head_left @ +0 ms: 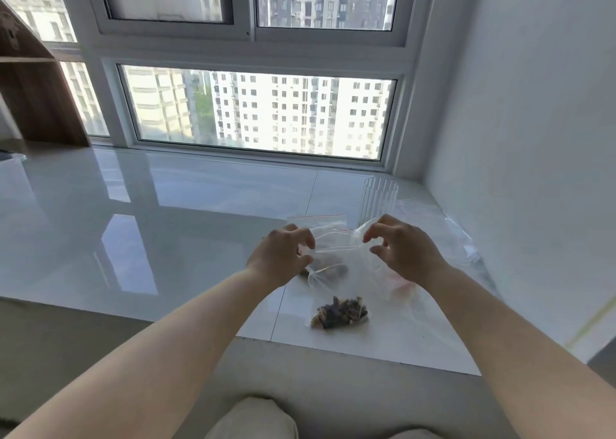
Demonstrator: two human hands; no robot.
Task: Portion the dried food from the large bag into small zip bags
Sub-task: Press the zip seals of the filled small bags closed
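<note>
**Window ledge, portioning station — items as found**

1. Left hand (283, 255) — fingers curled, grip pinched on the left side of the mouth of a clear zip bag (346, 265), held just above the white ledge (166, 222).

2. Right hand (403, 248) — fingers curled likewise, grip pinched on the right side of the same bag's mouth. The two hands stood a little apart, with the bag's top edge stretched between them.

3. Clear zip bag, held — thin and see-through, hanging down from both grips toward the ledge. A small dark clump showed through its left part, under the left hand; whether it lay inside this bag or behind it could not be told.

4. Filled small bag (340, 313) — lay flat on the ledge near its front edge, just below the held bag and between the two forearms. It contained dried food, brown and purplish pieces.

5. Red-striped zip bag (316, 220) — lay flat on the ledge just beyond the hands, partly hidden by them.

6. Ribbed clear glass (378, 202) — stood upright on the ledge behind the right hand.

7. Loose clear plastic (460, 235) — lay crumpled to the right of the glass, against the wall; its contents could not be made out.

8. Window (260, 111) — ran along the far side of the ledge.
</note>
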